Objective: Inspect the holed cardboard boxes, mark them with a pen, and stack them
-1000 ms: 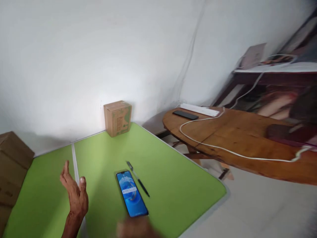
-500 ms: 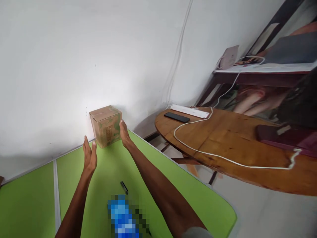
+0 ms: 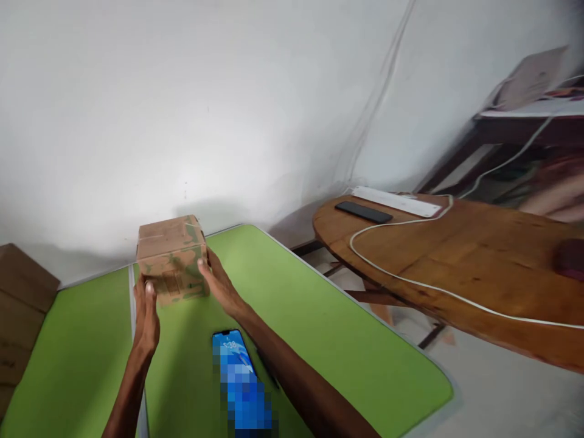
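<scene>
I'm grasping the box [image 3: 173,252] between both hands, left hand [image 3: 146,319] pressing its left side, right hand [image 3: 222,285] pressing its right with thumb on the near face. It's sitting toward the wall [image 3: 274,121] side of the green counter [image 3: 328,353], right by the white seam [image 3: 132,298]; can't tell if its base is touching. Phone [image 3: 241,377] is lying nearer me between my forearms, screen glowing, pen [image 3: 270,370] running beside it, partly hidden.
</scene>
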A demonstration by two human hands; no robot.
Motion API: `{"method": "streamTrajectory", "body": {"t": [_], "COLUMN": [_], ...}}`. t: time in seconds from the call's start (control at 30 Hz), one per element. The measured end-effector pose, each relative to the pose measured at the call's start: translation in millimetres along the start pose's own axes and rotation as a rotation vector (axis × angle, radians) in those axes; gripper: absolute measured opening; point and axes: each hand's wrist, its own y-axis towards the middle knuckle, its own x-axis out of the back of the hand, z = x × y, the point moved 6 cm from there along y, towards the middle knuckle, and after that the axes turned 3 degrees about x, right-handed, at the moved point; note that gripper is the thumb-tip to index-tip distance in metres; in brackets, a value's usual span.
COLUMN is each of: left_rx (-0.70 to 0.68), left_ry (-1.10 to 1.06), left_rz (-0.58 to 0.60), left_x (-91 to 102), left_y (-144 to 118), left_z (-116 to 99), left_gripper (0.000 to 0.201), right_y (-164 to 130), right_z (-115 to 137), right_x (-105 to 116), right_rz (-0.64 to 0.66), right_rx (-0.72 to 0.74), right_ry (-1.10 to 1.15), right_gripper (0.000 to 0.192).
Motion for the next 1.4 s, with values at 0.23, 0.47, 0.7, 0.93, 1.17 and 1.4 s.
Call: {"method": "streamTrajectory", "body": {"t": [0.23,0.47,0.7,0.93,1.17,1.4], "left_rx": [0.076,0.083,0.0,-0.019,-0.006,-0.002], "left_ry": [0.08,0.042,0.01,-0.001,-0.016,-0.082], "left_rz": [-0.353,-0.375,-0.236,-0.142,-0.149,-0.171], "left_x": [112.4,131.8,128.3,117.4,126.6,136.9], "left_y": [-127,-136,-124,-121,-118,-108], "left_z": [-5,-5,-11,-7,-7,8], "left_gripper": [0.079,0.105,0.084,0.089,0.095,0.089], "right_y": [-148,-210,-278,-372,-351,-256], "right_z": [44,78,195,214,200,223], "right_x": [-52,-34,-61,-183,-227,-127], "right_rz": [0.237,0.188,0.597,1.384,1.309,0.697], "right_rx": [-0.129,-0.156,0.217,0.406,0.205,0.157], "right_ry": [0.006,-0.177,-0.171,0.205,0.37,0.363], "right_gripper": [0.088,0.083,0.055,0.053,0.022,0.042]}}
